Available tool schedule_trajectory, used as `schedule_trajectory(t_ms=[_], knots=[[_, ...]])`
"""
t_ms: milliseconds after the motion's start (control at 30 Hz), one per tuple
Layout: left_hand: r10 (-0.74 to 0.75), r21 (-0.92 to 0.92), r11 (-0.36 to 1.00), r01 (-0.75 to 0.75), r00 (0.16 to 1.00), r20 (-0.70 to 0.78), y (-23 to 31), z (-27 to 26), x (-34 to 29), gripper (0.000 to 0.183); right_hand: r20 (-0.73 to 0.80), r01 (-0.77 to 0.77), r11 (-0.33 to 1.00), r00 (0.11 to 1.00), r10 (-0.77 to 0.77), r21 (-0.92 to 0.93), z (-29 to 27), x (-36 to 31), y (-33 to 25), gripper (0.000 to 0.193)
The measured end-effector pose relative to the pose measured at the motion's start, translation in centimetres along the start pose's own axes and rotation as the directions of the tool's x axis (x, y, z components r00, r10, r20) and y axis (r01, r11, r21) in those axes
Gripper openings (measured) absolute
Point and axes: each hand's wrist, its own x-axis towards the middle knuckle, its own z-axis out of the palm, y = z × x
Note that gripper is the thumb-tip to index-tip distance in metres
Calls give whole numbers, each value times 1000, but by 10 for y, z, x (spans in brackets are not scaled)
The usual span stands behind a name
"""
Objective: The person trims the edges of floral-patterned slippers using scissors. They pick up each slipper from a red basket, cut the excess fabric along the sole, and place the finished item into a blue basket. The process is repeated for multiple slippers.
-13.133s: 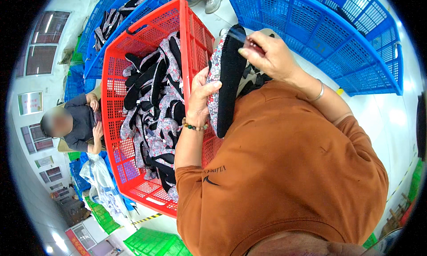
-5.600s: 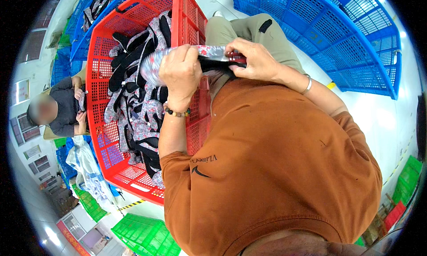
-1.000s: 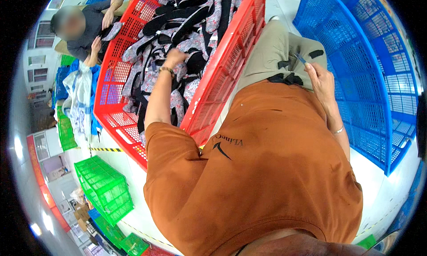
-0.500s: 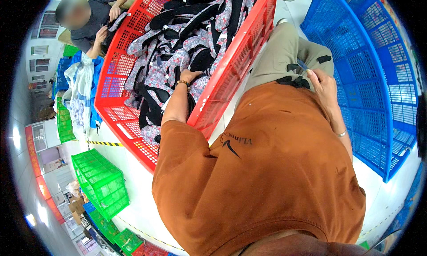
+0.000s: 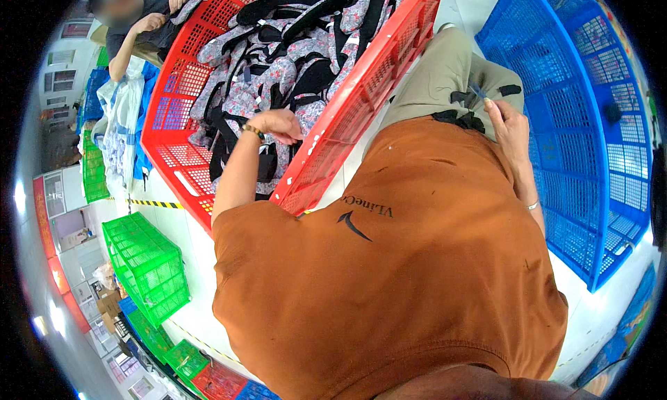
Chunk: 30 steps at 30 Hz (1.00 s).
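My left hand [image 5: 279,125] is inside the red crate [image 5: 347,146], close to its near wall. Its fingers curl downward over grey floral slippers [image 5: 267,80] with black soles; what they grip, if anything, is hidden. My right hand [image 5: 511,130] is closed above my lap on a slim blue-grey tool [image 5: 478,91], its tip pointing up and away. The tool's exact kind is too small to make out. Small black scraps [image 5: 467,120] lie on my trousers, below and left of that hand.
A tall blue crate [image 5: 566,136] stands at my right. Across the red crate, a co-worker [image 5: 146,25] holds a slipper [image 5: 186,11]. White sacks [image 5: 118,125] lie at the far left, and a green crate [image 5: 146,264] stands on the floor beyond my left elbow.
My left hand has drawn back toward me and slightly left, off the slippers deeper in the crate. My right hand still holds the tool over my lap. The view has shifted slightly.
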Motion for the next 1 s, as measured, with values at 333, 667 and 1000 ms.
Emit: schedule_trajectory(t_ms=[333, 667, 1000], knots=[[197, -548, 498, -672, 703, -683, 8, 42, 7, 16, 54, -37, 997, 998, 34, 63, -3, 6, 1, 33], [763, -527, -356, -771, 86, -641, 202, -1, -104, 49, 36, -2, 884, 999, -17, 467, -11, 13, 0, 19], [827, -953, -212, -215, 480, -292, 313, 79, -9, 24, 67, -38, 599, 997, -25, 800, -30, 16, -10, 47]])
